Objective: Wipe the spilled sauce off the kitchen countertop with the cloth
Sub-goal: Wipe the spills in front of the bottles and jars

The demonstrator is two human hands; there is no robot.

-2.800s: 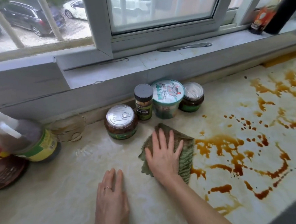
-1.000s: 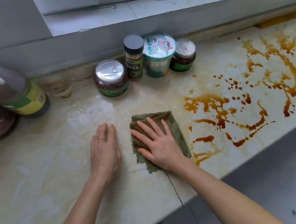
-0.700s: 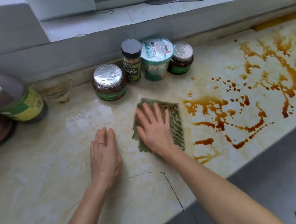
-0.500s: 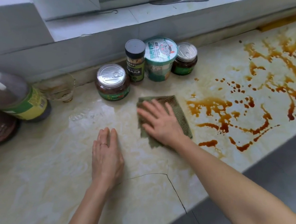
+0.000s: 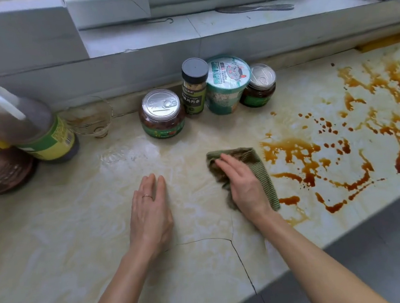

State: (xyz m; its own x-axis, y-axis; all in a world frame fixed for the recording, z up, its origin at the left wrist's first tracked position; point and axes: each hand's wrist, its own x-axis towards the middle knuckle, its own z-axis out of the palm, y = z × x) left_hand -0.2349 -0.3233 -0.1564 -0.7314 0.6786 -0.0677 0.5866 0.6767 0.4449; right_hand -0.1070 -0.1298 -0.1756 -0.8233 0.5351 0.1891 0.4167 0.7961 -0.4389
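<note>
The right hand [image 5: 243, 183] lies flat and open on the cloth [image 5: 261, 169], pressing it to the counter [image 5: 56, 252] just left of the sauce [image 5: 301, 158]. The left hand [image 5: 151, 213] rests open, palm down, holding nothing. My worry is that the cloth looks bunched and stained already, so it may smear the sauce, or push it over the near edge to the floor [image 5: 388, 242]. The pale, marbled counter is cracked near the front, and sauce could settle there. Jars [image 5: 161, 113] stand by the windowsill [image 5: 157, 36].
</note>
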